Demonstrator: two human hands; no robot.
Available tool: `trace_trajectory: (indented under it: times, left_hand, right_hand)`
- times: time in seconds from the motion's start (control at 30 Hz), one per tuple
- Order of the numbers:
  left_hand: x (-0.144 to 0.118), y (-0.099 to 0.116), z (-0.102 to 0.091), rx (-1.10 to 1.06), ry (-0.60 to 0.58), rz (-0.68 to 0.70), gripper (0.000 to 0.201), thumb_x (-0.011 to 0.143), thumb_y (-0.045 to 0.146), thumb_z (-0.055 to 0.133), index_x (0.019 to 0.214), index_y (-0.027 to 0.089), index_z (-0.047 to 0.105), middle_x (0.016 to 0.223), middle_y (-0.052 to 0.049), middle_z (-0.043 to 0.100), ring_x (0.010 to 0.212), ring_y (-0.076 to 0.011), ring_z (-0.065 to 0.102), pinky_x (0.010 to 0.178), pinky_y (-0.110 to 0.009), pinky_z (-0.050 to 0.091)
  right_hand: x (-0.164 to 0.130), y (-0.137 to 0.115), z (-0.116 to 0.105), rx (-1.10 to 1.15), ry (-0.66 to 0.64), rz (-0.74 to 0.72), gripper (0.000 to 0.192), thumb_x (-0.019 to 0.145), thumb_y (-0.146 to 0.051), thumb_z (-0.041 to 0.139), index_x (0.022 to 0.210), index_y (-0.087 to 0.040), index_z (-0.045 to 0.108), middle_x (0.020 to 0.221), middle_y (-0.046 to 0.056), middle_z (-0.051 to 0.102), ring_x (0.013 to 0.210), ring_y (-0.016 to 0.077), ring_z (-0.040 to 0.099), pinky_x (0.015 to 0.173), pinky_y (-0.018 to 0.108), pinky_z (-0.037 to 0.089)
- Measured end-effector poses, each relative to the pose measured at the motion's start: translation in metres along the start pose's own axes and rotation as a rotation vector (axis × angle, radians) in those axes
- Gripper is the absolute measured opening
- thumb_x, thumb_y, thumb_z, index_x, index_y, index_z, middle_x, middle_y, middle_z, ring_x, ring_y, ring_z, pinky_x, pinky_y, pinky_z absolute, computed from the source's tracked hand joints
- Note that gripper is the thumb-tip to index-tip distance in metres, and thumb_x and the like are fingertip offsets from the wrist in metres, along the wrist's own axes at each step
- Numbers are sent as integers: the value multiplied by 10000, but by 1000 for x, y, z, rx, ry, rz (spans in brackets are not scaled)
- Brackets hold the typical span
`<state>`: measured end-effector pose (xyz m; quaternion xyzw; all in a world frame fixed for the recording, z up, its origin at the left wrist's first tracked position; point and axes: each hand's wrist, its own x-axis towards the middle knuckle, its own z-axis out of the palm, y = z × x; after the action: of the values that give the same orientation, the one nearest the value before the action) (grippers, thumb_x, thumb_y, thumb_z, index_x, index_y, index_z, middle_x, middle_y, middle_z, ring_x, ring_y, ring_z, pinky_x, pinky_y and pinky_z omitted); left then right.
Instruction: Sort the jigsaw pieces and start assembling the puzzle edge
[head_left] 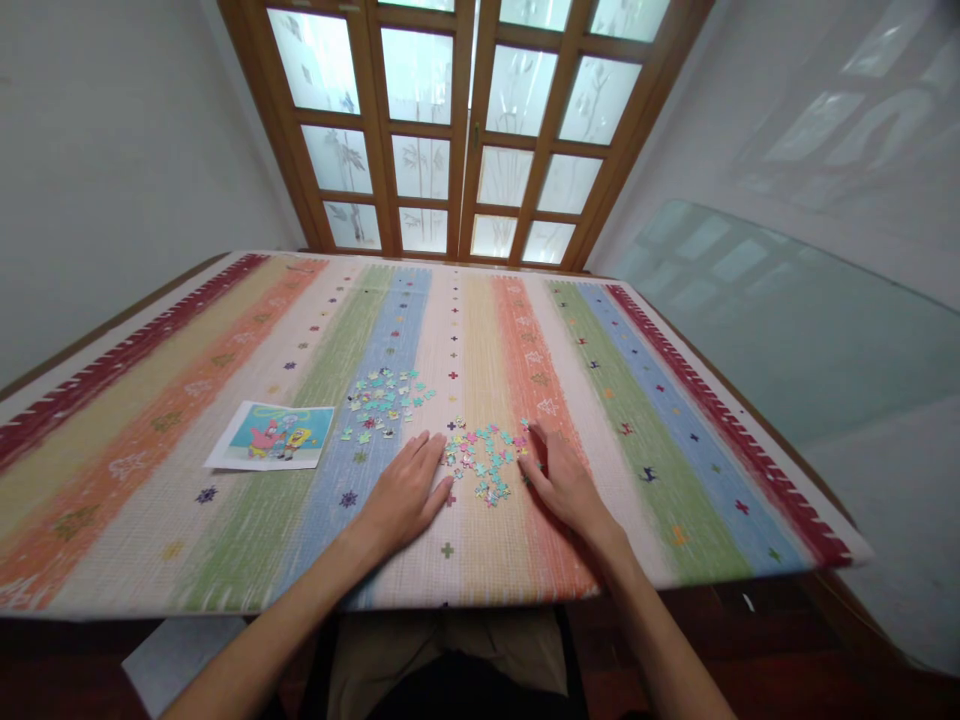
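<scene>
My left hand (409, 490) rests on the tablecloth with its fingers stretched out and its thumb apart, at the left edge of a loose group of small jigsaw puzzle pieces (491, 488). On the other side of that group, my right hand (566, 480) lies with fingers slightly bent and thumb spread; some pieces by its fingertips are partly hidden. Neither hand visibly holds a piece. The pieces are mostly turquoise, with some pink and yellow. Farther off to the left is a second group of mainly turquoise puzzle pieces (386, 395).
A creased picture sheet (274, 437) with a pink and a yellow cartoon figure lies at the left. The striped tablecloth (645, 400) covers the large table. Wooden glazed doors (461, 125) stand beyond it, and a glass panel (787, 310) leans along the right wall.
</scene>
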<state>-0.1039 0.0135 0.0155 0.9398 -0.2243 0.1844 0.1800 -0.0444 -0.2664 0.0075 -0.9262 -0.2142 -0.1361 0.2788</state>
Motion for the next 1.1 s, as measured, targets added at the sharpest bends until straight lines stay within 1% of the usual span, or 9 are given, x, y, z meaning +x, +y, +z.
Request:
trace_trajectory:
  times: [0.13, 0.23, 0.37, 0.5, 0.57, 0.67, 0.8, 0.97, 1.1]
  left_hand:
    - [16, -12, 2, 9, 3, -1, 538, 1027, 378, 434, 1499, 129, 358, 1420, -208, 578, 1366, -346, 514, 1080, -534, 490]
    - [32, -20, 7, -11, -50, 29, 580, 1014, 420, 465, 1507, 136, 351, 1449, -200, 558, 1373, -340, 512, 1095, -513, 477]
    - [47, -23, 13, -79, -131, 54, 610, 990, 454, 510, 1502, 154, 370, 1470, -186, 545, 1396, -348, 485, 1126, -527, 441]
    - [51, -17, 9, -217, -235, -41, 592, 983, 458, 511, 1472, 138, 419, 1501, -197, 509, 1399, -346, 480, 1159, -519, 403]
    - [50, -14, 3, -298, -257, -99, 614, 970, 443, 525, 1487, 134, 404, 1504, -198, 504, 1383, -332, 498, 1168, -497, 396]
    - [45, -13, -5, -418, -234, -149, 637, 944, 387, 531, 1516, 162, 365, 1432, -181, 581, 1328, -312, 555, 1140, -499, 425]
    - [36, -14, -15, -578, -134, -215, 509, 970, 300, 442, 1467, 193, 412, 1324, -139, 671, 1272, -272, 610, 1099, -502, 458]
    - [24, -13, -27, -608, 67, -338, 384, 994, 303, 424, 1352, 183, 492, 1232, -118, 717, 1209, -253, 647, 1101, -496, 451]
    - [17, -10, -27, -566, 93, -352, 344, 987, 305, 439, 1288, 176, 542, 1251, -123, 702, 1202, -255, 646, 1102, -482, 457]
  right_hand:
    - [1, 2, 1, 50, 4, 37, 701, 996, -397, 467, 1584, -131, 194, 1411, 222, 588, 1305, 346, 570, 1086, 583, 445]
    - [2, -1, 1, 60, -31, 30, 746, 995, -406, 472, 1601, -130, 135, 1413, 216, 591, 1333, 351, 540, 1093, 588, 431]
    - [1, -3, 0, 46, -52, 18, 735, 986, -402, 491, 1599, -143, 178, 1405, 206, 599, 1352, 344, 522, 1122, 588, 403]
    - [-4, 0, -1, 34, -88, 14, 646, 982, -413, 493, 1548, -152, 320, 1430, 204, 574, 1335, 339, 541, 1121, 578, 417]
    - [-6, 1, -3, 40, -85, 9, 622, 982, -416, 495, 1527, -150, 359, 1438, 205, 565, 1324, 340, 551, 1108, 572, 438]
    - [-6, -3, -6, 45, -39, -17, 573, 988, -392, 485, 1501, -150, 409, 1416, 205, 578, 1298, 339, 568, 1094, 565, 460]
    - [0, -23, -7, -19, -27, -127, 448, 1003, -334, 468, 1401, -140, 537, 1396, 195, 590, 1326, 335, 534, 1129, 553, 431]
    - [9, -66, 10, -140, -182, -292, 462, 1025, -343, 444, 1419, -118, 533, 1518, 164, 500, 1450, 342, 389, 1196, 553, 344]
    - [18, -90, 33, -190, -282, -380, 574, 1034, -425, 449, 1480, -63, 466, 1596, 189, 387, 1502, 360, 293, 1217, 544, 309]
